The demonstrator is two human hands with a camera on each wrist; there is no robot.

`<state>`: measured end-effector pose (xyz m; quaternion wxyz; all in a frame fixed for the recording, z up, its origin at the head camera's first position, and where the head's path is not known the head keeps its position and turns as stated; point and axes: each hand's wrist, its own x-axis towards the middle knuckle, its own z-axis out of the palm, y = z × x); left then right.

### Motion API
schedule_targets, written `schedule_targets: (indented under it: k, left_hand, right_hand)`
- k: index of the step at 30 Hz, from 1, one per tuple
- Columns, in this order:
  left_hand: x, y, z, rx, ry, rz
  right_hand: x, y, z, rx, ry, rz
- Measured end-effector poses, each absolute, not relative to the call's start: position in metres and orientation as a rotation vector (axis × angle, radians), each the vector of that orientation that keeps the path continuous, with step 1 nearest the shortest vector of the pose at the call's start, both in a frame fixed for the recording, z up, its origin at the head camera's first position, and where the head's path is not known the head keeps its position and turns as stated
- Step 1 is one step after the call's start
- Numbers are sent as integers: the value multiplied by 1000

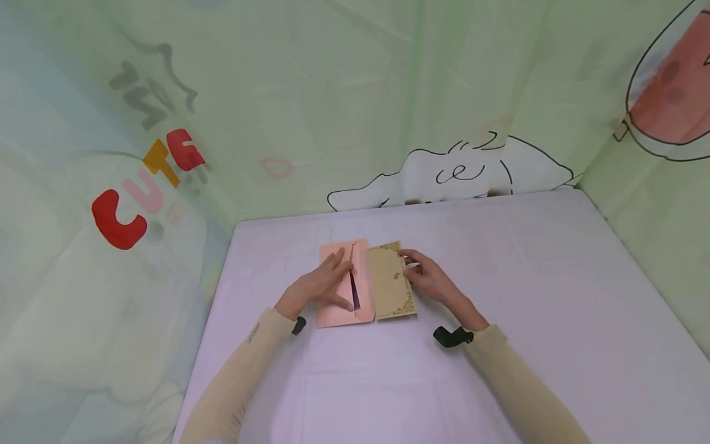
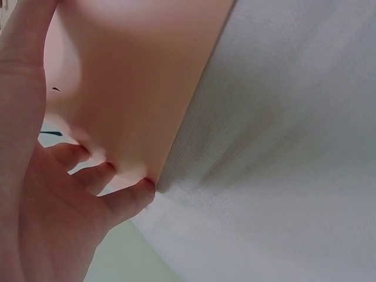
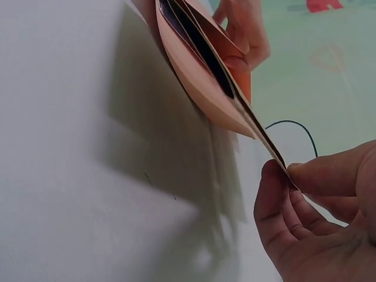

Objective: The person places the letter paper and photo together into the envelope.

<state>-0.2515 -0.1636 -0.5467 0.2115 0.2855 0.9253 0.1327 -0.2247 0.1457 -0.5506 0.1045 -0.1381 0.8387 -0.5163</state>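
The gold-patterned card (image 1: 391, 280) lies partly out of the pink envelope (image 1: 339, 285), its left edge at the envelope's open mouth and its right edge out over the desk (image 1: 527, 296); both sit near the far middle of the lilac-covered surface. In the right-wrist view the card's edge (image 3: 267, 144) runs into the gaping envelope (image 3: 202, 88), whose dark lining shows between the two pink walls. The right hand (image 1: 429, 277) pinches the card's outer edge between thumb and curled fingers (image 3: 276, 194), so it has a real grip on it. The left hand (image 1: 322, 287) lies flat on the envelope with fingers straight and spread, pressing it to the desk and gripping nothing; the left-wrist view shows fingertips (image 2: 126, 197) at the pink paper's edge. To do this step well, I judge the card should travel level with the desk and square to the mouth, so that neither corner snags the flap or the lining. The flat hand should bear on the envelope's body, not on the opening itself, or it will clamp the walls together on the card. A light pinch near the middle of the card's edge should keep it from bowing. Around the desk hangs a pale green cartoon-printed cloth (image 1: 388, 92).
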Motion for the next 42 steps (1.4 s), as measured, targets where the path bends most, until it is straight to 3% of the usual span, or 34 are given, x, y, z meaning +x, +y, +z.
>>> schedule_targets:
  k: [42]
  left_hand:
    - [-252, -160, -545, 774, 2602, 303]
  right_hand:
    - [-232, 82, -563, -340, 2446, -1505]
